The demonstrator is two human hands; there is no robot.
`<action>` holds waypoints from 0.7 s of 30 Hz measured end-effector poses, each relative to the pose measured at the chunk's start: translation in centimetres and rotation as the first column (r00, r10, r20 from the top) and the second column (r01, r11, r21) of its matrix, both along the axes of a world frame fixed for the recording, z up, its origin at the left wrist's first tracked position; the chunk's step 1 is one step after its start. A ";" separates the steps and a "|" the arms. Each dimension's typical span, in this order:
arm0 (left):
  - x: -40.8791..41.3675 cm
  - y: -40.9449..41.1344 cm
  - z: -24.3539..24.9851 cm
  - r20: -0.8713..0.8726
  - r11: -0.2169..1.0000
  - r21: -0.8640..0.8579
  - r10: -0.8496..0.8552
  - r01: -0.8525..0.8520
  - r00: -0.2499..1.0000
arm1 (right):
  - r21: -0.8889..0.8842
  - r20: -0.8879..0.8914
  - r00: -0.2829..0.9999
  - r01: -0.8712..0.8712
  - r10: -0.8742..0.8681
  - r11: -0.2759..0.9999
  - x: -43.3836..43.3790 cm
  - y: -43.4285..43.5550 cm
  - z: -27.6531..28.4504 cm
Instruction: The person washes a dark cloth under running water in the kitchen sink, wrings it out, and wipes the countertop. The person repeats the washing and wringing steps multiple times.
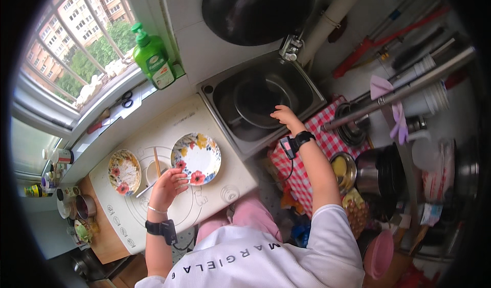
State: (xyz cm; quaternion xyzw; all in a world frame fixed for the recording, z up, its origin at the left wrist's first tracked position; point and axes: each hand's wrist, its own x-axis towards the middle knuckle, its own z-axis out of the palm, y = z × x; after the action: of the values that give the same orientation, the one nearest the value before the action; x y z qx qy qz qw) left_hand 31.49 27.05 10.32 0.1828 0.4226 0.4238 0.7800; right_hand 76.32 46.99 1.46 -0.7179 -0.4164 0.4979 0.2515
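My left hand [167,187], fingers apart and empty, is at the near left edge of a floral-rimmed plate [201,155]; whether it touches the plate I cannot tell. Just beyond that hand stands a small white bowl [152,170], partly hidden, with wooden chopsticks [156,161] leaning in it. Left of the bowl lies a second floral plate [123,175], its surface smeared with residue. My right hand [285,117] reaches over the near rim of the steel sink [245,138], holding nothing, fingers slightly bent. Below it in the sink sits a round metal basin [245,113].
A green pump bottle [155,61] stands on the window ledge, with black scissors [127,99] beside it. A black wok [257,8] hangs above the sink by the faucet [292,50]. Right of the sink, a red checked cloth [303,180] lies beside pots and a metal rail [414,84].
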 end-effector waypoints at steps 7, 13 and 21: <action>6.0 5.0 -0.1 -0.073 0.977 -0.135 0.156 -0.164 0.985 | 0.113 0.241 0.956 -0.200 0.168 0.973 -0.3 14.4 -6.3; 11.1 12.1 -0.5 -0.130 0.985 -0.121 0.104 -0.120 0.986 | 0.380 0.528 0.844 -0.140 -0.091 0.914 1.5 22.0 -16.8; 17.6 18.4 -1.6 -0.073 0.988 -0.154 0.008 -0.020 0.997 | 0.405 0.610 0.789 -0.386 0.069 0.829 3.9 23.8 -20.9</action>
State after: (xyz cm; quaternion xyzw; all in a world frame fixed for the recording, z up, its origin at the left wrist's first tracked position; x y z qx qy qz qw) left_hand 49.06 45.43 8.67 0.1339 0.4834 0.3883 0.7731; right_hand 80.26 70.80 -19.46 -0.6825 -0.6749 0.1588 0.2311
